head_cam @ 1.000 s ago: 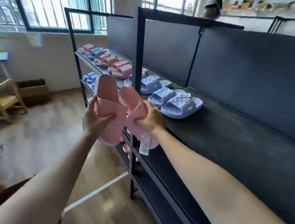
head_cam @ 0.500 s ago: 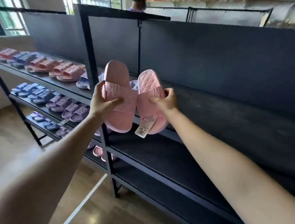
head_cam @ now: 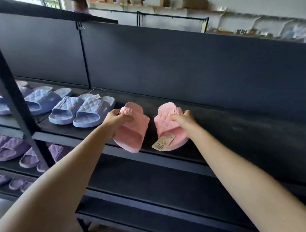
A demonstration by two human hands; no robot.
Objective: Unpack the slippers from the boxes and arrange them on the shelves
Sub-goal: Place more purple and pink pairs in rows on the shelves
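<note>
Two soft pink slippers (head_cam: 131,129) with bumpy quilted tops sit on the flat black shelf (head_cam: 236,122), the left hand (head_cam: 116,120) and right hand (head_cam: 183,119) each pinching one strap, beside smooth blue slippers (head_cam: 83,110).

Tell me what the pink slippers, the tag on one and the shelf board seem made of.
The pink slippers: likely moulded foam or soft rubber, matte; one-piece, thick soles, quilted pattern pressed into the straps. The tag: thin card or paper, beige, printed. The shelf board: dark, matte, scuffed; painted metal or laminated board, cannot tell which.
</note>
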